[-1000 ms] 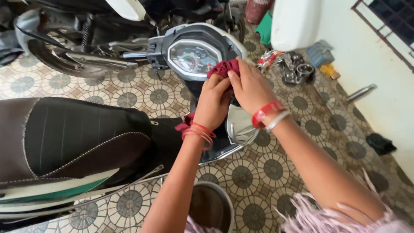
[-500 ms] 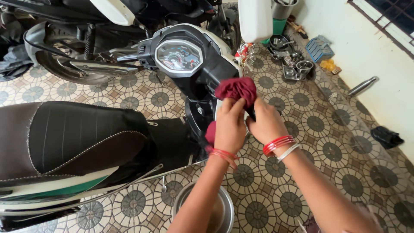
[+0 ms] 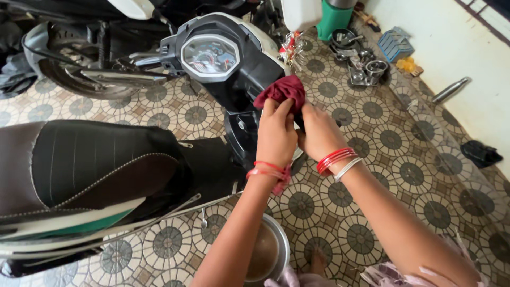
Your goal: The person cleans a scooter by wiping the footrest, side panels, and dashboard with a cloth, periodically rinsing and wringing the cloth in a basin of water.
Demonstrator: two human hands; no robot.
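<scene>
Patterned floor tiles (image 3: 393, 143) with round grey and brown medallions spread under everything, and a pale wall runs along the right edge. You stand over a black and white scooter with a black ribbed seat (image 3: 90, 165), its instrument cluster (image 3: 210, 55) at about 11 o'clock from your hands.

Your left hand (image 3: 276, 135) and right hand (image 3: 319, 133) meet at the middle of the view, both closed around a bunched dark red cloth (image 3: 281, 91). The fingers of each hand curl into the fabric from below, so the cloth stands up in a wad at 12 o'clock above your knuckles, pressed near the black panel under the handlebar. Held this way, the wad gives you a firm pad against the bodywork, as far as can be judged. Red bangles sit on both wrists.

At 6 o'clock, low between your forearms, a round steel bowl (image 3: 268, 255) rests on the floor, seemingly within easy reach.

At 1 o'clock, a green cylindrical container (image 3: 333, 20) stands by the wall, with a cluster of small metal vessels (image 3: 361, 64) and a blue crate-like box (image 3: 396, 45) beside it. No label on them is clear enough to describe.
</scene>
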